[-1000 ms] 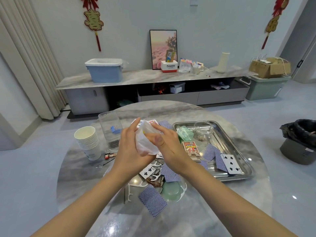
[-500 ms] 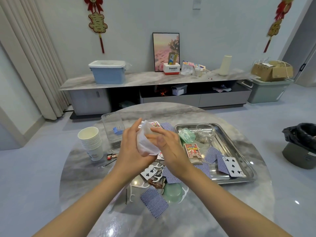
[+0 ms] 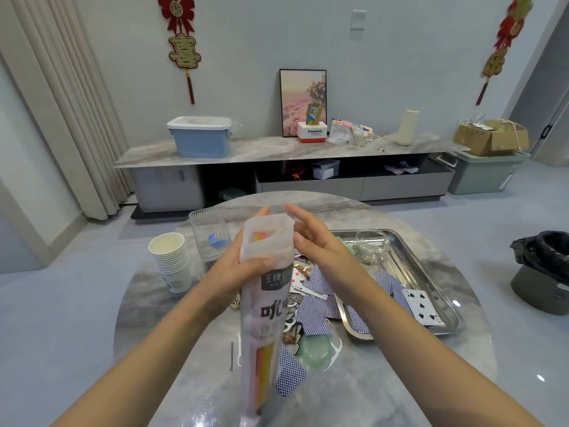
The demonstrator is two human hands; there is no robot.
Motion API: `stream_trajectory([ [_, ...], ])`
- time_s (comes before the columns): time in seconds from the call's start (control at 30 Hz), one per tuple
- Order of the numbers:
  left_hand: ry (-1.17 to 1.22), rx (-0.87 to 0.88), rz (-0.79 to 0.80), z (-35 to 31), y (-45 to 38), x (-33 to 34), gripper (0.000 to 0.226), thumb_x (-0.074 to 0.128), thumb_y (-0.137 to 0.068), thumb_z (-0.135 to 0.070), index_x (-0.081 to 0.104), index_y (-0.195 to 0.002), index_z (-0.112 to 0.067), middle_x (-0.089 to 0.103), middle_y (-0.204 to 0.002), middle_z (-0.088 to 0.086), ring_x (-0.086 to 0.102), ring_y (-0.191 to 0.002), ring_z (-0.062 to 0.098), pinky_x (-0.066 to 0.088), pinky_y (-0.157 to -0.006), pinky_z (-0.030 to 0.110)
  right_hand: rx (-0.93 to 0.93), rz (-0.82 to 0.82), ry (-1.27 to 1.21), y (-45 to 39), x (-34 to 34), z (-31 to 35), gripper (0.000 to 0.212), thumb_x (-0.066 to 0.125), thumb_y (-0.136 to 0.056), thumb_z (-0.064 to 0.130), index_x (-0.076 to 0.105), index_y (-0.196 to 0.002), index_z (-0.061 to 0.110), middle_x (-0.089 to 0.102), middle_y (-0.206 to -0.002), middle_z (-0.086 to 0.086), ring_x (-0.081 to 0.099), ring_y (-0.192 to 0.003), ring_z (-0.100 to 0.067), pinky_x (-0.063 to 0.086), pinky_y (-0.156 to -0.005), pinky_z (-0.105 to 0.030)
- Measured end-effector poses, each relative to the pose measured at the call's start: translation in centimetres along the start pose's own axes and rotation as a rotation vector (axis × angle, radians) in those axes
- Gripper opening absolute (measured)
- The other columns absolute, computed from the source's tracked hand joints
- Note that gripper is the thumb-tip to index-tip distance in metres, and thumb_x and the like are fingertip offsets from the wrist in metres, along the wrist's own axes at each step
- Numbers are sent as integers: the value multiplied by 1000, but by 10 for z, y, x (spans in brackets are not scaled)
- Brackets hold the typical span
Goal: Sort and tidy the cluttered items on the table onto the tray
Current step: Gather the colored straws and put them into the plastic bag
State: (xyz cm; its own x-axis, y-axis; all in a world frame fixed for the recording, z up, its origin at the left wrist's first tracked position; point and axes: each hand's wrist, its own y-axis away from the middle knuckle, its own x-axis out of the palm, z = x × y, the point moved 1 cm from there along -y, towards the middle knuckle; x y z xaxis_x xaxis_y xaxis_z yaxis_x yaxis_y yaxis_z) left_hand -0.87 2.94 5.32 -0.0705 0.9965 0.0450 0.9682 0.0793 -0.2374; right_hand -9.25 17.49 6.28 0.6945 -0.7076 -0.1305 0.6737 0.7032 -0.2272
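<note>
A long translucent plastic bag of coloured straws (image 3: 266, 306) hangs upright over the table, its mouth open at the top. My left hand (image 3: 237, 266) grips it near the top, thumb across the front. My right hand (image 3: 314, 241) is beside the bag's mouth with fingers straight, touching its right edge. The steel tray (image 3: 431, 278) sits at the right with playing cards (image 3: 421, 306), a clear jar (image 3: 371, 246) and a green item, mostly hidden by my right arm. Blue-backed cards (image 3: 311, 312) and a pale green lid (image 3: 315, 348) lie on the round marble table (image 3: 160, 297).
A stack of paper cups (image 3: 172, 260) and a clear plastic box (image 3: 211, 238) stand at the table's left. A hairpin (image 3: 231, 355) lies near the front. A black bin (image 3: 545, 269) sits on the floor at the right. A long TV cabinet (image 3: 277, 167) runs along the wall.
The crumpled bag held between both hands has unfolded and now hangs full length. My right hand has let go and opened beside its mouth. The camera has tilted slightly down.
</note>
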Motion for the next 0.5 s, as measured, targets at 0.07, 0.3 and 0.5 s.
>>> stream_trajectory([
  [0.07,98,-72,65,2,2,1,70,65,-57,-35,52,-126,-35,67,-116,1,64,-103,21,54,-83,32,6,8,-49,1,-3,0,43,53,-92,20,46,-135,20,58,-127,-6,51,-122,-19,39,-106,-40],
  [0.3,51,-182,9,14,6,7,41,65,-68,-45,75,-96,-16,72,-98,12,68,-90,27,55,-73,32,127,-133,-189,17,-23,-4,30,69,-69,27,56,-85,6,63,-80,-9,52,-77,-26,43,-68,-33],
  [0.5,-24,-184,-221,24,5,15,34,71,-64,-47,72,-87,-22,74,-94,3,70,-87,21,56,-73,34,117,-280,-36,31,-35,-14,18,72,-78,13,55,-72,9,57,-62,2,48,-50,-4,41,-47,-16],
])
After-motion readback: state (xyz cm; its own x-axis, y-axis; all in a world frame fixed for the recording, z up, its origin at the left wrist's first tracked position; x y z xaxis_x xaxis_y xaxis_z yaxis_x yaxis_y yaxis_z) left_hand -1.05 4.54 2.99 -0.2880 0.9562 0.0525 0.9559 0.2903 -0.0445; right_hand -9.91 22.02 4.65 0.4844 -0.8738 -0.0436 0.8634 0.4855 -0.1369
